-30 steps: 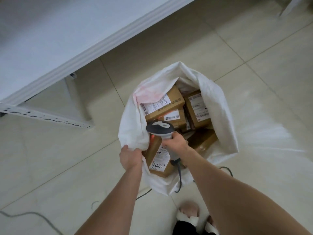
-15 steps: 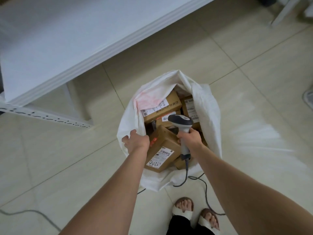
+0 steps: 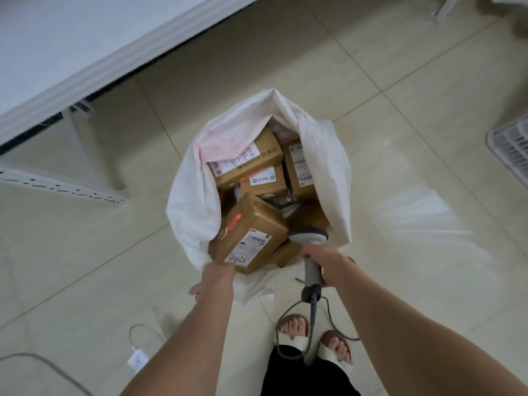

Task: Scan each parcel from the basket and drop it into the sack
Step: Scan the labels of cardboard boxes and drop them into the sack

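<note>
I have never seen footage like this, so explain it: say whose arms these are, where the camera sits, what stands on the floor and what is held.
No machine here: a person wears one camera on the head, looking down at their bare arms. On the beige tiled floor stands an open white woven sack full of brown cardboard parcels; the nearest bears a label marked 4432. The right hand grips a grey handheld barcode scanner with a trailing cable. The left hand is at the sack's near rim; its grip cannot be told.

Parcels (image 3: 251,235) in sack (image 3: 325,155)
</note>
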